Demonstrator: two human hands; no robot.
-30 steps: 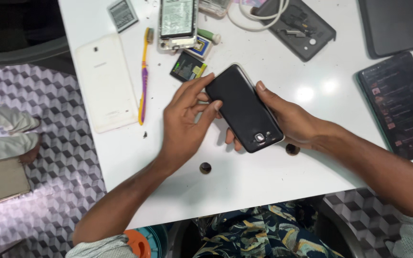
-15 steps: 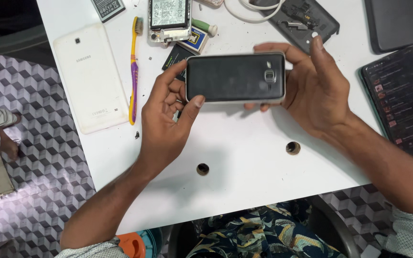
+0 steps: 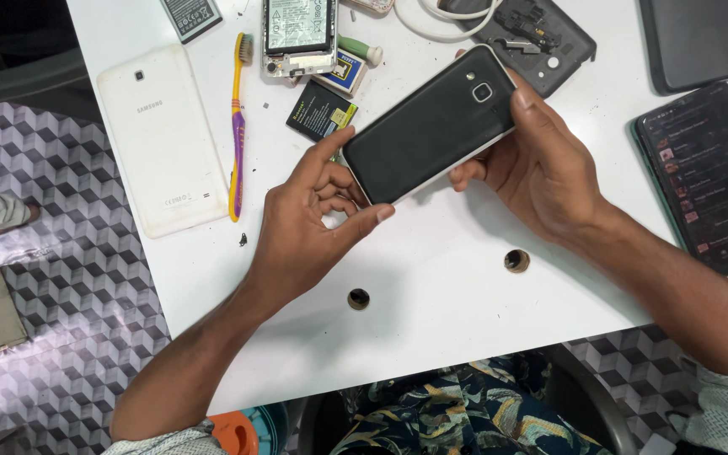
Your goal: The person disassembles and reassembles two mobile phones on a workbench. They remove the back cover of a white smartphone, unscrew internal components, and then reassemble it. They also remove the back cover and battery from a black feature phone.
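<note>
Where both hands' grip meets: black phone (image 3: pixel 431 125).

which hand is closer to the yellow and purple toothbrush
Left. The left hand sits just right of the toothbrush, gripping the lower end of the black phone. The right hand holds the phone's camera end, farther right across the white table.

lit dark tablet screen (image 3: pixel 705 173) far right | black-yellow labelled battery (image 3: pixel 320 109) centre | white-labelled battery (image 3: pixel 299 24) top
</note>
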